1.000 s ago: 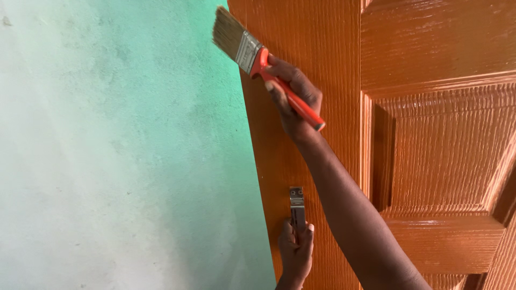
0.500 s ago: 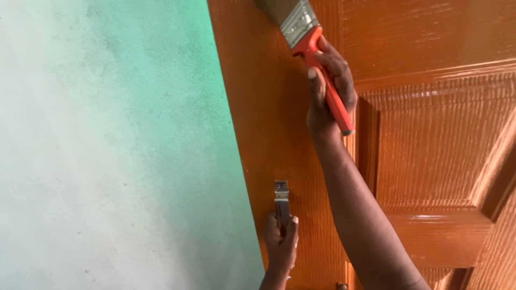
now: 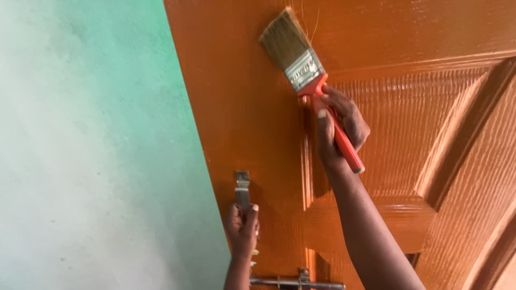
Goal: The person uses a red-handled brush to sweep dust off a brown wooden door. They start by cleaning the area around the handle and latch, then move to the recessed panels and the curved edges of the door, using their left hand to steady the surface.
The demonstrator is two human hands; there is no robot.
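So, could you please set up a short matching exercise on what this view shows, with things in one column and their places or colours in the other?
Things:
1. paintbrush
2. metal latch handle
3. wall
4. sliding bolt

Places or colours:
A. pale green, left of the door
B. held in the right hand, bristles on the brown door
C. at the bottom edge of the view, below both hands
D. gripped from below by the left hand

Pairs: 1-B, 2-D, 3-A, 4-C

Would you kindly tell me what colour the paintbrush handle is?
The paintbrush handle is orange-red, clearest in the head view.
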